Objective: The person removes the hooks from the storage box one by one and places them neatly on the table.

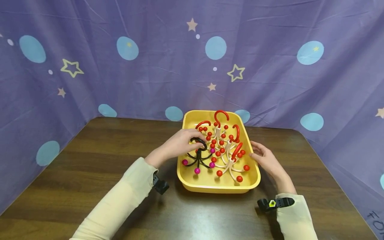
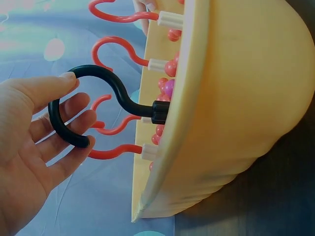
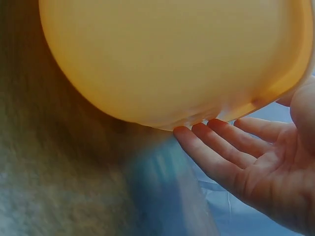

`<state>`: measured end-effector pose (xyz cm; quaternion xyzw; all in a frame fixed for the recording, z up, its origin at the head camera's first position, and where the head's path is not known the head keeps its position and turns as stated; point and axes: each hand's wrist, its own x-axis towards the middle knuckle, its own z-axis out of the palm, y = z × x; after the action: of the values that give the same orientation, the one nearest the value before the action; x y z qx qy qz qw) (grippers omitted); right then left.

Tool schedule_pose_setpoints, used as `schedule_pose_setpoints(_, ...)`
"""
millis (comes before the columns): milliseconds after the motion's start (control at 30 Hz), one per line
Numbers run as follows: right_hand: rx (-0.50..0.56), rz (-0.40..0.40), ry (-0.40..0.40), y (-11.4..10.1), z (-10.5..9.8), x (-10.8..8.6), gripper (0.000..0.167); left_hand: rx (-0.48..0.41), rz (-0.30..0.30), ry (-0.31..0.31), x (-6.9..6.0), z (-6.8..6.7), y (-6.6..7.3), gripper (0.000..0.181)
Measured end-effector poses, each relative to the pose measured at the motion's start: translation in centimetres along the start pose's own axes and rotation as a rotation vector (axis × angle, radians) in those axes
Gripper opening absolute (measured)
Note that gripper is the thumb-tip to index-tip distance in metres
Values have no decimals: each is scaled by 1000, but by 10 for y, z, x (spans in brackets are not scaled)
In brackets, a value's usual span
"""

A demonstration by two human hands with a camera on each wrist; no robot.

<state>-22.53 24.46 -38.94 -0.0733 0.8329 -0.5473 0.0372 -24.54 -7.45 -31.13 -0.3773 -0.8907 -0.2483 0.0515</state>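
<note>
A yellow plastic basin stands on the table with hook-handled claw massagers in it. My left hand is over its left side, thumb and fingers curled around the looped handle of a black massager. This massager has curved prongs with magenta ball tips, low in the basin's left half. At the basin's right side, my right hand lies with extended fingertips touching the outer wall and the thumb near the rim. Several massagers with red hooks, pale prongs and red balls crowd the basin's middle and right.
A dark wooden table carries the basin. Behind and at both sides hangs a purple curtain with stars and blue circles. A black wrist camera is strapped to the left wrist, and another to the right.
</note>
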Motion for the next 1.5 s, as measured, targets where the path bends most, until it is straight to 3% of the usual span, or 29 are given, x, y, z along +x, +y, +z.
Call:
schedule_pose_setpoints(567,52,18,-7,3,0,0,57,1,10,76,-5,-6,2,16)
schedule_pose_setpoints(933,75,11,-5,6,3,-1,57,-26,35,170,-8,-13,6,16)
schedule_pose_setpoints(1233,96,14,-5,8,3,-2,57,-16,74,254,-12,-29,9,13)
schedule_pose_setpoints(1500,92,11,-6,9,2,-3,57,-38,48,287,-17,-45,9,13)
